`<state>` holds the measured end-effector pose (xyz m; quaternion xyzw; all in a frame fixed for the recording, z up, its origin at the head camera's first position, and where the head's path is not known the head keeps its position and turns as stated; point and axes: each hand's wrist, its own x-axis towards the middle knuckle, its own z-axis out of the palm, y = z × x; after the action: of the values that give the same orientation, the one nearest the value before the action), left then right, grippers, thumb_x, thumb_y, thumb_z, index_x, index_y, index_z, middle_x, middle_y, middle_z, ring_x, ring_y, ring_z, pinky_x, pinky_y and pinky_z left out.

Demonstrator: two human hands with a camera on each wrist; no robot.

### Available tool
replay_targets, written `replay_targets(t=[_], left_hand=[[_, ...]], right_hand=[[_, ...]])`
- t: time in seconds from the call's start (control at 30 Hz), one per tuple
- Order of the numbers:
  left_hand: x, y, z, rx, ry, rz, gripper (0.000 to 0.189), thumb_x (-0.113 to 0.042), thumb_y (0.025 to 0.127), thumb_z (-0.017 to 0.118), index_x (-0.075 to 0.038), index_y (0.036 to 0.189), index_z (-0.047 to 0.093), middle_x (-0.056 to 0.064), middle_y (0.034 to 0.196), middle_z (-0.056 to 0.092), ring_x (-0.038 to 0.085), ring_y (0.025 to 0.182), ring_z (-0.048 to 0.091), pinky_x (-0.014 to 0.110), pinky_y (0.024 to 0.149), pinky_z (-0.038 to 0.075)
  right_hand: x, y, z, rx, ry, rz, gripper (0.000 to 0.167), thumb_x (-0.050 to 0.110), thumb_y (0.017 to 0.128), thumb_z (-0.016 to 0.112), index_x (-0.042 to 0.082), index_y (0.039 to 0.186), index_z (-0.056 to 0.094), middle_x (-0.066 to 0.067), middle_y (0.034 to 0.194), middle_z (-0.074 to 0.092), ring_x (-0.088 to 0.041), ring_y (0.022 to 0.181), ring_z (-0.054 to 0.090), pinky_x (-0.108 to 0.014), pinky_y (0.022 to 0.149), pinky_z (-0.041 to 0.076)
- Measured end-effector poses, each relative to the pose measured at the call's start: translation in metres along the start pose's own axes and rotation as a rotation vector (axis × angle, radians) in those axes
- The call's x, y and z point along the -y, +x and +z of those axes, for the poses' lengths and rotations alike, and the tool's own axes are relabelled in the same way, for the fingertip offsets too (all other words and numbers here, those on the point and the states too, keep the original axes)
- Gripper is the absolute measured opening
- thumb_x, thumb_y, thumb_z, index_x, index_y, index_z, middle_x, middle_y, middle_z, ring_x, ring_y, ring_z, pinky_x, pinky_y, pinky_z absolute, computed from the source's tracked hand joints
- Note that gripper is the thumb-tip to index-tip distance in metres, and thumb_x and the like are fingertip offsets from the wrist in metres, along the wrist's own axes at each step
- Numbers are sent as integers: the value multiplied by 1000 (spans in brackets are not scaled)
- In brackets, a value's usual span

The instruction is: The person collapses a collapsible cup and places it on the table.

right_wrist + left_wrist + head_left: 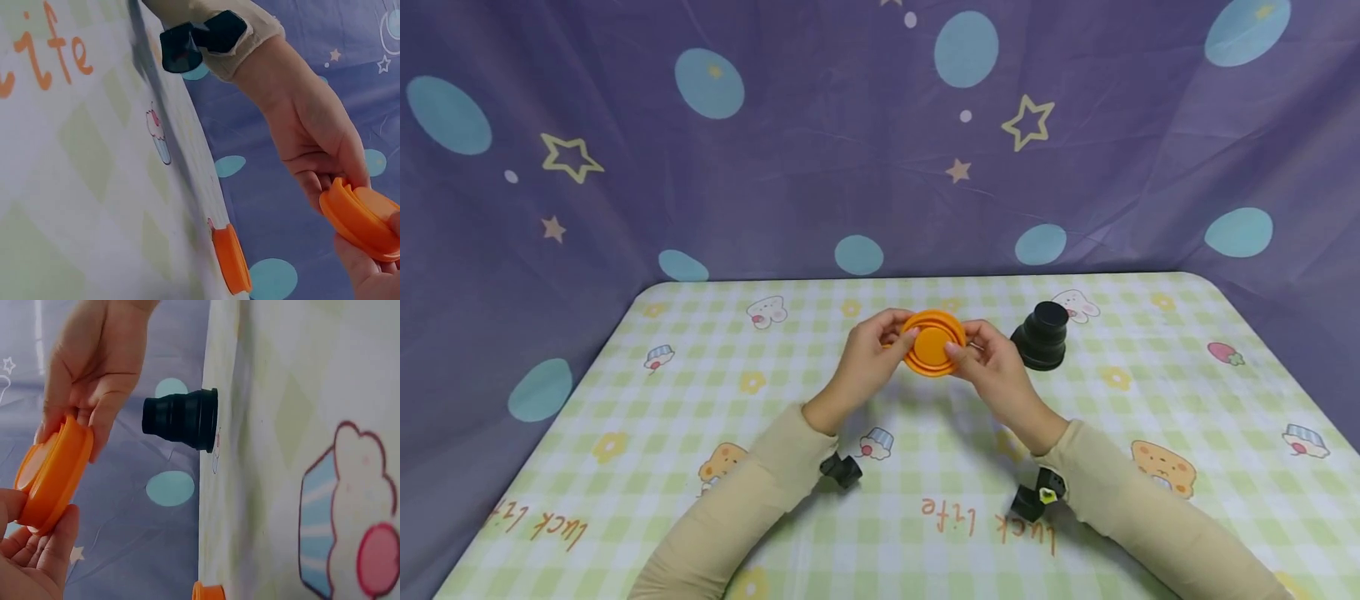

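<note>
An orange collapsible cup (pixel 931 343), pressed flat into rings, is held up above the table between both hands. My left hand (pixel 874 346) pinches its left rim, thumb on the near face and fingers behind. On the opposite rim, my right hand (pixel 1000 367) grips it the same way. The left wrist view shows the cup (pixel 53 478) edge-on, with fingers of both hands at its sides. Just right of the right hand, a black stepped cup (pixel 1041 337) stands narrow end up on the table.
A second orange round piece (pixel 231 259) rests on the table, mostly hidden behind the left hand in the head view. A checked cloth with cartoon prints covers the table (pixel 820 533). Behind it hangs a purple curtain (pixel 850 167) with stars and blue spots.
</note>
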<state>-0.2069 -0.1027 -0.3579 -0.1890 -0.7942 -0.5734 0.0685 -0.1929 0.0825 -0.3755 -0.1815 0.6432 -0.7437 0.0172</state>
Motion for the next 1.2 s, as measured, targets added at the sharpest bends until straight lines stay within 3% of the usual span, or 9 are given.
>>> replay_targets(t=[0.1, 0.23, 0.37, 0.47, 0.67, 1.07, 1.2], left_hand=[[-10, -2, -2, 9, -49, 1, 26, -4, 93, 58, 10, 114, 60, 23, 92, 66, 23, 75, 64, 24, 69, 54], [-19, -5, -5, 48, -171, -33, 29, -4, 94, 55, 12, 119, 58, 26, 99, 65, 14, 78, 66, 26, 72, 56], [-6, -1, -5, 84, -279, -65, 30, -5, 95, 55, 10, 120, 57, 26, 105, 65, 13, 83, 68, 31, 77, 56], [2, 2, -5, 95, -288, -71, 30, -6, 94, 57, 10, 119, 58, 25, 105, 65, 17, 85, 69, 32, 78, 56], [5, 4, -6, 105, -277, -83, 29, -5, 92, 60, 10, 117, 59, 26, 107, 65, 21, 88, 69, 33, 78, 56], [1, 4, -11, 124, -294, -102, 27, -3, 91, 61, 12, 113, 61, 25, 104, 66, 14, 82, 68, 32, 77, 56], [0, 3, -14, 147, -267, -120, 27, -5, 89, 64, 9, 112, 63, 22, 104, 68, 15, 84, 69, 36, 80, 55]], right_hand=[[2, 0, -2, -3, -16, -28, 26, 1, 93, 56, -12, 113, 48, -5, 98, 62, -11, 84, 66, -30, 75, 56], [3, 2, -5, -10, -26, -23, 27, 3, 92, 59, -11, 114, 50, -4, 96, 64, -12, 84, 66, -30, 75, 56], [4, 5, -8, -37, -11, -5, 29, 1, 91, 59, -13, 115, 51, -1, 92, 65, -11, 80, 66, -28, 74, 56], [3, 7, -11, -50, 6, 11, 29, -1, 91, 59, -14, 115, 51, 1, 90, 66, -10, 79, 66, -27, 73, 56], [3, 6, -12, -56, 22, 32, 29, -1, 90, 60, -14, 115, 52, 1, 88, 67, -10, 79, 66, -27, 73, 56], [6, 8, -14, -41, 24, 28, 27, -2, 90, 60, -14, 113, 54, 2, 87, 69, -11, 80, 66, -28, 74, 56], [8, 9, -17, -36, -37, 40, 30, -1, 88, 63, -16, 113, 56, 5, 87, 70, -11, 80, 67, -27, 75, 56]])
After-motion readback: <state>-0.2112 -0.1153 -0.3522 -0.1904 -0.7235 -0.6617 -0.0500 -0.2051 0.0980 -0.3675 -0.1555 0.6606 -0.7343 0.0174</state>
